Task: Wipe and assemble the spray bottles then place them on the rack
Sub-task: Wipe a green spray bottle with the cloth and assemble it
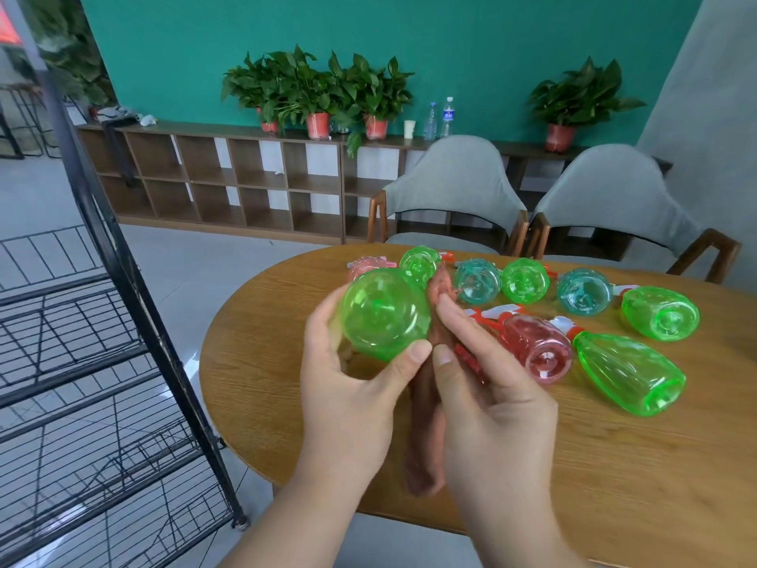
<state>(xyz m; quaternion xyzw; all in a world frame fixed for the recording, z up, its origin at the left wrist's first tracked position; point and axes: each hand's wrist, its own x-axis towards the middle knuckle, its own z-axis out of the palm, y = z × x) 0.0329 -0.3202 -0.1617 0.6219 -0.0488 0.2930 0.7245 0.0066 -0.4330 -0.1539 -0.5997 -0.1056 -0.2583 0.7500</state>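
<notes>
- The left hand (348,387) has its grip closed round the green bottle (381,313), thumb on the near edge and fingers curled behind, so the bottle is held up off the tabletop (614,465) with its base turned toward the camera
- The right hand (491,407) has its grip pinched on a brownish-red cloth (424,440), thumb and fingers pressing it against the bottle's right side; the loose end hangs down between the two wrists
- Judged from this, the step in hand is the wiping of this one bottle; its neck points away and is hidden, so whether a spray head is on it cannot be told
- The next move likely calls for turning the bottle in the left grip so the cloth reaches the unwiped sides, then finding a head for the neck
- The other bottles (536,350), green, red and teal, lie on their sides on the tabletop beyond the hands, with white-and-orange spray heads (567,323) among them; whether those are screwed on is unclear
- The black wire rack (123,321) stands just left of the tabletop, and no bottle shows on the shelves in view
</notes>
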